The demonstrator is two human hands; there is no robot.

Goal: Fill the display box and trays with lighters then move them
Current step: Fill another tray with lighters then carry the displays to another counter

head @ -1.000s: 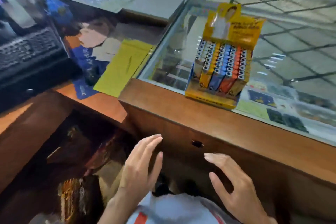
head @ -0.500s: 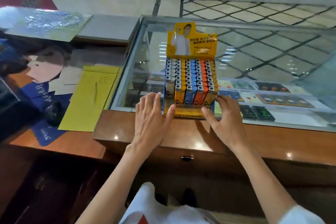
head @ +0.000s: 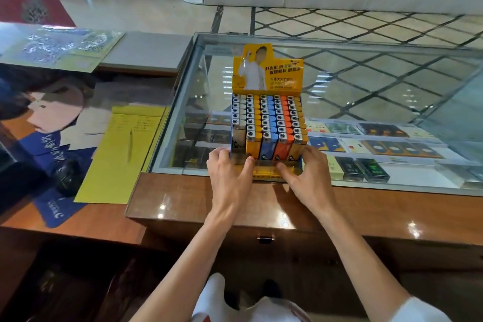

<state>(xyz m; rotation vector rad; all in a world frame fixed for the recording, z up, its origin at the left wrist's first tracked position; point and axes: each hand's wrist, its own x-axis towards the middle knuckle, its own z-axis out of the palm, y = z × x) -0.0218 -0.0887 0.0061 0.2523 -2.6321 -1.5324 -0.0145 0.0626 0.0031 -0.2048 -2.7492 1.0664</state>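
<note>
A yellow display box (head: pixel 268 70) with a printed back card stands on the glass counter top (head: pixel 366 102). It is packed with rows of lighters (head: pixel 269 123) in white, yellow, blue and orange. My left hand (head: pixel 228 175) grips the box's front left corner, thumb across the front lip. My right hand (head: pixel 308 172) grips the front right corner, fingers curled round the side. The lower front of the box is partly hidden by my hands.
The glass case has a wooden front rail (head: pixel 261 206) with a drawer pull (head: pixel 265 238). Packets lie inside the case (head: pixel 376 144). To the left sit a yellow paper sheet (head: pixel 122 154) with a pen, blue mats (head: pixel 52 206) and dark equipment (head: pixel 15 175).
My hands rose from below the counter, reached the display box and closed on its front corners. The view tilted up and now faces the box squarely.
</note>
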